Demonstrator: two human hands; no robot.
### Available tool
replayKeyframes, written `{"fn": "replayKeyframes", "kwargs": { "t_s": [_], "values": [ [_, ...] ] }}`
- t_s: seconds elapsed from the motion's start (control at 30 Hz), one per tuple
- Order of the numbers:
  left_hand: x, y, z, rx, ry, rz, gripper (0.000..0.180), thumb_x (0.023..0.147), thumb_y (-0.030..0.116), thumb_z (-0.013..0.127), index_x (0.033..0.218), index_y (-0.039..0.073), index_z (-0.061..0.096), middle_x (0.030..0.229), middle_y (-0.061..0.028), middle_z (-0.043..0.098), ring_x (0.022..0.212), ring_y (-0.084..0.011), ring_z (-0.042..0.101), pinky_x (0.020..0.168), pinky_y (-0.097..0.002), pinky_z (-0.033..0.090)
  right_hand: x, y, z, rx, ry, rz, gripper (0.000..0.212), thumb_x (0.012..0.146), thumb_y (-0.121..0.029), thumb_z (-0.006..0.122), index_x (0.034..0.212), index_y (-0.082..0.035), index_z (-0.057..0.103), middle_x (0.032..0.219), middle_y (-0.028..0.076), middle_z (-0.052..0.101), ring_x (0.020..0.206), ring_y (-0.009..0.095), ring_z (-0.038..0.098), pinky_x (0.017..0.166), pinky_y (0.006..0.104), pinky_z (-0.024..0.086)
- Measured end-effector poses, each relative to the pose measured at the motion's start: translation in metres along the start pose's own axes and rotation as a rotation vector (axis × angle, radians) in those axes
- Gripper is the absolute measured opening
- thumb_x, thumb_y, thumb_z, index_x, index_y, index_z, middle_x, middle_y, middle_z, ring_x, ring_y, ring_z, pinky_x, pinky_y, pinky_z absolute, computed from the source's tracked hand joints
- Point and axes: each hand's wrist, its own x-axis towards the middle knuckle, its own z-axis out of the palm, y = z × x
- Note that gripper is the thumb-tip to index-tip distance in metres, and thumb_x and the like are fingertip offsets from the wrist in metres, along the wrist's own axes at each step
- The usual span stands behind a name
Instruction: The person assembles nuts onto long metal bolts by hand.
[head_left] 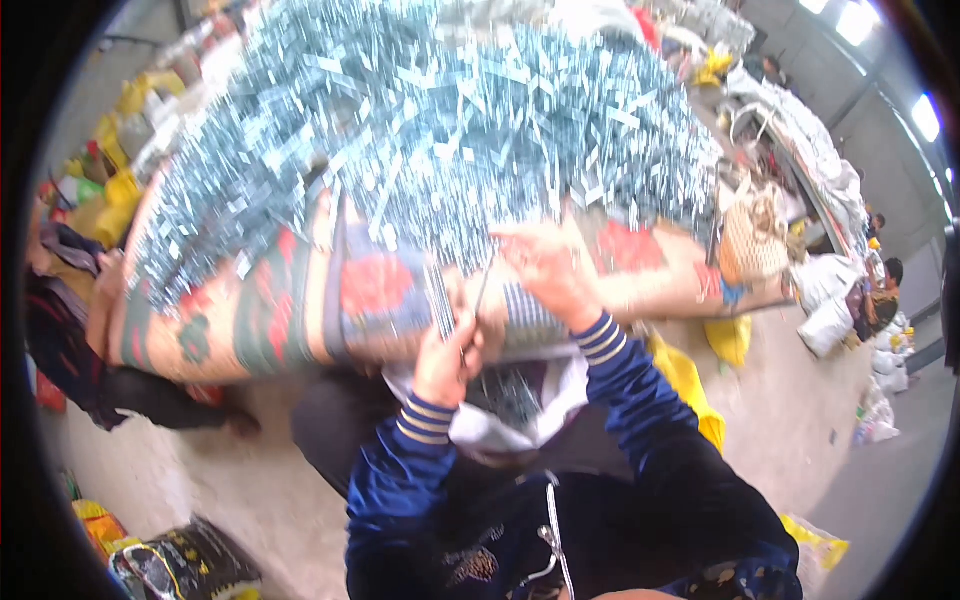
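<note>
A big heap of thin silvery metal strips [430,130] lies on a table covered with a flowered cloth [270,300]. My left hand [447,355] is closed around a small bundle of these strips [440,300], held upright at the table's near edge. My right hand [545,268] is just to the right, its fingers pinching one strip [483,290] that leans toward the bundle. Both sleeves are dark blue with striped cuffs. More strips lie in a white cloth [510,400] on my lap.
Another person [60,320] in dark clothes stands at the table's left end. A woven basket [752,240] sits at the right end, with yellow bags [690,380] and white sacks [830,300] on the floor beyond. People sit at far right.
</note>
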Motion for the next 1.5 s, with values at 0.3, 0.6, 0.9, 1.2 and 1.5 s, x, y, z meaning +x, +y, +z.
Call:
{"fn": "replayKeyframes", "kwargs": {
  "t_s": [0.3,0.6,0.9,1.2,1.5],
  "values": [
    [-0.001,-0.001,-0.002,-0.01,-0.055,0.066,0.011,0.09,0.017,0.058,0.089,0.008,0.052,0.068,-0.0036,0.055,0.042,-0.0065,0.04,0.036,-0.0189,0.027,0.003,0.043,0.022,-0.544,-0.139,-0.339,0.002,0.068,-0.007,0.054,0.069,-0.005,0.054,0.074,0.01,0.051,0.076,0.028,0.053,0.066,0.0388,0.046],
    [0.0,0.006,0.003,0.069,-0.02,0.035,0.012,0.089,0.019,0.059,0.089,0.008,0.053,0.069,-0.0039,0.055,0.041,-0.0065,0.04,0.035,-0.0183,0.025,0.004,0.049,-0.003,-0.012,-0.098,0.05,0.01,0.084,-0.007,0.053,0.08,0.0,0.057,0.077,0.011,0.06,0.072,0.028,0.061,0.065,0.0348,0.049],
    [-0.004,0.001,0.031,0.171,-0.024,-0.015,0.013,0.089,0.018,0.06,0.09,0.008,0.053,0.071,-0.0041,0.056,0.044,-0.0074,0.043,0.034,-0.017,0.025,-0.022,0.052,-0.03,0.902,-0.182,0.364,0.01,0.09,-0.006,0.052,0.091,0.004,0.056,0.087,0.008,0.061,0.079,0.015,0.064,0.07,0.0264,0.055],
    [-0.001,-0.014,0.046,0.198,-0.061,-0.094,0.015,0.089,0.019,0.06,0.093,0.005,0.054,0.072,-0.0047,0.056,0.046,-0.0075,0.044,0.035,-0.0166,0.025,-0.036,0.065,-0.06,0.826,-0.173,0.272,0.007,0.087,-0.003,0.055,0.091,0.002,0.058,0.083,0.005,0.061,0.078,0.012,0.062,0.07,0.0246,0.053],
    [-0.001,-0.024,0.068,0.222,-0.069,-0.122,0.016,0.089,0.019,0.059,0.094,0.004,0.054,0.072,-0.0047,0.055,0.047,-0.0074,0.045,0.035,-0.0164,0.025,-0.047,0.073,-0.082,0.903,-0.157,0.263,0.004,0.085,-0.002,0.058,0.086,0.001,0.058,0.082,0.004,0.061,0.075,0.011,0.061,0.067,0.0241,0.051]
  ]
}}
